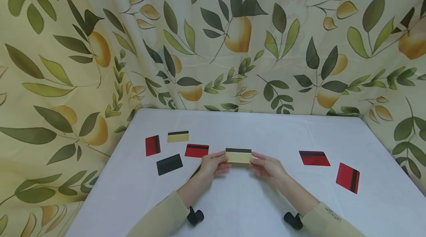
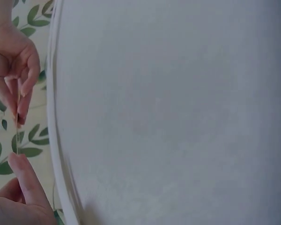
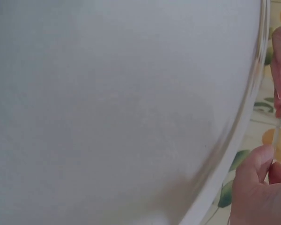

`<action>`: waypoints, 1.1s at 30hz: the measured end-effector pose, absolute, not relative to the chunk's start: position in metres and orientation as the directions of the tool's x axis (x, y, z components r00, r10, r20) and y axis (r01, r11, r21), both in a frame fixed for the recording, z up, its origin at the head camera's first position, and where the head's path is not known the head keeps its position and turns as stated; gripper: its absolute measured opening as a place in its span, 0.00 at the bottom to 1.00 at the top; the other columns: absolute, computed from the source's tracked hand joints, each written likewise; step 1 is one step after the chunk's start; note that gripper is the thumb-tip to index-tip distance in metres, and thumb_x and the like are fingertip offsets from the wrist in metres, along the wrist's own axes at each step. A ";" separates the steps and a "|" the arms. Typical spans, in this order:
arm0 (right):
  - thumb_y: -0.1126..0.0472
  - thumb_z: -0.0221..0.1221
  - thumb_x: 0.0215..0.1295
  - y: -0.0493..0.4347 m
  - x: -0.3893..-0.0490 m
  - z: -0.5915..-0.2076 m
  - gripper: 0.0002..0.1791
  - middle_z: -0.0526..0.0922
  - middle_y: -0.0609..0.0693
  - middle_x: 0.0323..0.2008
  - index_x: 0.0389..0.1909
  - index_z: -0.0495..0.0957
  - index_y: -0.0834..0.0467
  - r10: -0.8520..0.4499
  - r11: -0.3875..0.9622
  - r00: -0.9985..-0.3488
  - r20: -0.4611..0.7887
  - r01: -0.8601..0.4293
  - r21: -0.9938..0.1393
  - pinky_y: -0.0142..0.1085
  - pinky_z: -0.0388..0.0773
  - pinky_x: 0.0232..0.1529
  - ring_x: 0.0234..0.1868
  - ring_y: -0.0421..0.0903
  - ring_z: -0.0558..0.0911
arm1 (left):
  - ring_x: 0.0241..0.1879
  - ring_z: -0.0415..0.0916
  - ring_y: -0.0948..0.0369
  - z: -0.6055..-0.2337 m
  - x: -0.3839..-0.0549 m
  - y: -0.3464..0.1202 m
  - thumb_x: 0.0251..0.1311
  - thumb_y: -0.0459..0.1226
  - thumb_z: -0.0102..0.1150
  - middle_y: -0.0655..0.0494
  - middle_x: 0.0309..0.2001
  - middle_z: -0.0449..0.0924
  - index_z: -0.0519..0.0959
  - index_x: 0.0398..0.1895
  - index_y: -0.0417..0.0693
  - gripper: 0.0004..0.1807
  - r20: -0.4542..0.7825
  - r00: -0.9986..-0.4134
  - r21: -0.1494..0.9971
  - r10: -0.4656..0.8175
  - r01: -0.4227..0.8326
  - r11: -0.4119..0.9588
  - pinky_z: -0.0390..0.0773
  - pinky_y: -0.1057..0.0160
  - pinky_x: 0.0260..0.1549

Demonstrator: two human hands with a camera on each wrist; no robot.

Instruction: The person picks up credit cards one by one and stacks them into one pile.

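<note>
Between my two hands a pale gold card with a dark stripe (image 1: 238, 156) is held up, its striped side facing the head camera. My left hand (image 1: 211, 165) pinches its left end, and my right hand (image 1: 269, 169) pinches the right end. Both wrist views show the card edge-on as a thin line, with the left hand (image 2: 25, 199) and the right hand (image 3: 260, 187) each low in its own view. Close to the left hand lies a red striped card (image 1: 197, 151). Another dark-edged card is mostly hidden under the left wrist.
On the white table (image 1: 239, 203), the left side also holds a red card (image 1: 152, 145), a gold card (image 1: 178, 136) and a black card (image 1: 169, 164). Two red cards, one farther back (image 1: 314, 158) and one nearer (image 1: 348, 178), lie at right. A leaf-patterned curtain (image 1: 213, 63) hangs behind.
</note>
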State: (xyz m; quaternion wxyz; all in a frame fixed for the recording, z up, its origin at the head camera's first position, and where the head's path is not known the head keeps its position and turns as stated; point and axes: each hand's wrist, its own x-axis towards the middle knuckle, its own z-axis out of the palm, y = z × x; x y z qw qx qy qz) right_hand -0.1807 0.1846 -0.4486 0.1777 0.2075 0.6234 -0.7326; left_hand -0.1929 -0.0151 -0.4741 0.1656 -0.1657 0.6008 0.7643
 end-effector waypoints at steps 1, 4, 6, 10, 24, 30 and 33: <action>0.67 0.60 0.57 0.185 -0.180 -0.450 0.30 0.82 0.47 0.33 0.62 0.65 0.64 0.011 -0.165 -0.850 -0.527 0.518 -0.839 0.30 0.80 0.34 0.32 0.39 0.82 | 0.30 0.83 0.55 -0.475 -0.192 -0.014 0.55 0.32 0.60 0.44 0.39 0.82 0.76 0.53 0.40 0.20 -0.460 -0.886 0.858 0.056 -0.460 -0.226 0.82 0.63 0.29; 0.68 0.60 0.57 0.186 -0.176 -0.452 0.30 0.81 0.47 0.33 0.62 0.65 0.64 0.021 -0.179 -0.844 -0.536 0.524 -0.833 0.31 0.81 0.34 0.32 0.39 0.82 | 0.29 0.83 0.56 -0.477 -0.189 -0.013 0.55 0.31 0.60 0.44 0.36 0.82 0.75 0.53 0.40 0.20 -0.468 -0.881 0.853 0.068 -0.470 -0.226 0.82 0.62 0.28; 0.69 0.60 0.57 0.186 -0.173 -0.454 0.29 0.81 0.47 0.33 0.61 0.66 0.65 0.034 -0.189 -0.836 -0.547 0.532 -0.825 0.32 0.81 0.35 0.31 0.40 0.82 | 0.29 0.83 0.56 -0.479 -0.187 -0.012 0.55 0.32 0.60 0.45 0.35 0.83 0.75 0.54 0.40 0.21 -0.474 -0.877 0.851 0.080 -0.479 -0.214 0.82 0.62 0.29; 0.69 0.59 0.58 0.186 -0.169 -0.457 0.28 0.83 0.49 0.32 0.61 0.66 0.65 0.038 -0.188 -0.824 -0.565 0.549 -0.814 0.34 0.81 0.36 0.31 0.41 0.83 | 0.29 0.83 0.57 -0.481 -0.183 -0.013 0.56 0.32 0.59 0.46 0.34 0.83 0.74 0.55 0.40 0.21 -0.482 -0.870 0.849 0.101 -0.492 -0.191 0.82 0.62 0.29; 0.70 0.58 0.58 0.186 -0.166 -0.469 0.29 0.84 0.52 0.29 0.62 0.65 0.64 0.054 -0.161 -0.786 -0.616 0.602 -0.782 0.36 0.82 0.36 0.30 0.44 0.84 | 0.27 0.83 0.57 -0.490 -0.177 -0.013 0.57 0.32 0.57 0.46 0.30 0.83 0.73 0.56 0.40 0.22 -0.494 -0.862 0.856 0.109 -0.505 -0.114 0.82 0.63 0.26; 0.71 0.58 0.57 0.185 -0.166 -0.471 0.28 0.84 0.53 0.30 0.61 0.65 0.66 0.049 -0.140 -0.797 -0.601 0.591 -0.795 0.37 0.82 0.36 0.30 0.44 0.84 | 0.27 0.83 0.57 -0.489 -0.177 -0.013 0.57 0.31 0.57 0.45 0.30 0.83 0.72 0.56 0.38 0.22 -0.495 -0.862 0.854 0.114 -0.506 -0.120 0.82 0.62 0.27; 0.72 0.57 0.57 0.185 -0.166 -0.471 0.28 0.83 0.53 0.30 0.60 0.65 0.67 0.044 -0.123 -0.809 -0.586 0.578 -0.807 0.36 0.82 0.35 0.29 0.44 0.84 | 0.27 0.83 0.57 -0.488 -0.177 -0.014 0.57 0.30 0.56 0.44 0.30 0.83 0.71 0.57 0.38 0.22 -0.497 -0.859 0.850 0.122 -0.510 -0.131 0.82 0.61 0.28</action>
